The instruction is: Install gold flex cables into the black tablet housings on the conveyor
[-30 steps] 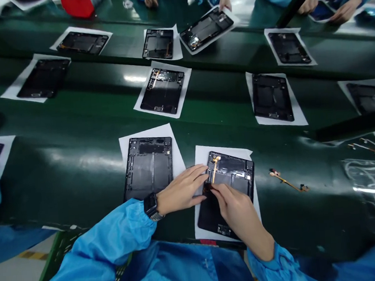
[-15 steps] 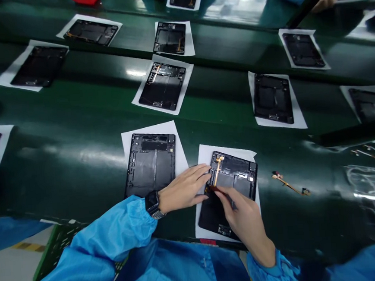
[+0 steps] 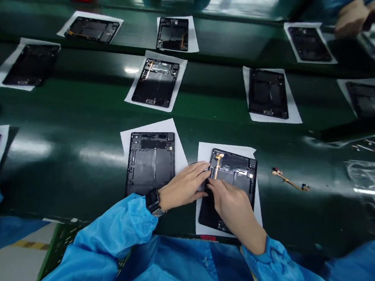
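Note:
A black tablet back housing lies on a white sheet in front of me, open side up. An orange flex cable runs down its upper left part to my right fingertips. My right hand is closed in a pinch on the lower end of that cable, at the housing's left edge; the pinched end itself is hidden. My left hand lies with fingers stretched out, its tips against the same left edge. Left of it, a second tablet housing, with no orange cable visible, lies partly behind my left hand.
A loose flex cable lies right of my work, near clear plastic. Several more housings on sheets, such as one with a cable and one farther right, lie across the green bench. A co-worker's hand shows at upper right.
My right hand has shifted slightly up and left along the housing's left edge, its fingers now covering the cable end. My left hand stays in place. The co-worker's hand at upper right has moved.

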Demonstrator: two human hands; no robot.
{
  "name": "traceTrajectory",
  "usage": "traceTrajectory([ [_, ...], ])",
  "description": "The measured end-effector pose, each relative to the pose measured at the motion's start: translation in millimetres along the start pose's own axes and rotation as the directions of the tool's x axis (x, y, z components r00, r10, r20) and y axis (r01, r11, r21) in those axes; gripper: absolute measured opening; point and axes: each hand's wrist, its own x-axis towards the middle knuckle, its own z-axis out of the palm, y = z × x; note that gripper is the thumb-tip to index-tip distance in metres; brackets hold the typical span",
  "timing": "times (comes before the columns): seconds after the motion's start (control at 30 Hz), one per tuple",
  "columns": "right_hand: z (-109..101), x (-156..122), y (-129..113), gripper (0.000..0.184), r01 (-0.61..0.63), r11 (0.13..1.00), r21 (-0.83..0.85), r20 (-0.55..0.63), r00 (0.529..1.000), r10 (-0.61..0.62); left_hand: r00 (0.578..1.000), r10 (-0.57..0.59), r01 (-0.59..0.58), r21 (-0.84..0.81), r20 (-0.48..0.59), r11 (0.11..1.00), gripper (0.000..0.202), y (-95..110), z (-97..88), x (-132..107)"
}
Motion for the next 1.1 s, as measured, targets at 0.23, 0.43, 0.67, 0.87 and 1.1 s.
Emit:
traceTrajectory([
  [0.23,-12.5,-6.4,14.4,0.018,-0.021,1.000,-0.015,-0.001,1.000,0.021,1.000,0.003,-0.003,0.011,-0.021,1.000,0.069,0.4,0.6,-0.9],
  [0.43,-9.1,-4.9,12.0,0.018,-0.006,0.994,-0.106,0.024,1.000,0.009,0.999,0.008,-0.007,0.002,-0.032,1.000,0.069,-0.6,2.4,-1.4],
  [0.67,-4.6,-5.1,2.9,0.017,-0.007,0.996,-0.085,-0.004,1.000,0.006,0.999,0.014,-0.014,0.004,-0.040,1.000,0.066,-1.7,3.6,0.1],
  [0.87,9.0,-9.7,6.7,0.022,-0.024,0.996,0.086,-0.042,0.999,0.028,1.000,0.014,-0.014,0.065,0.002,0.998,0.068,5.0,-0.4,0.1],
  [1.1,-6.0,-10.8,48.0,0.020,-0.196,0.162,0.967,0.033,0.729,0.684,0.999,-0.050,0.046,0.289,0.007,0.956,0.031,4.1,-27.4,71.4],
])
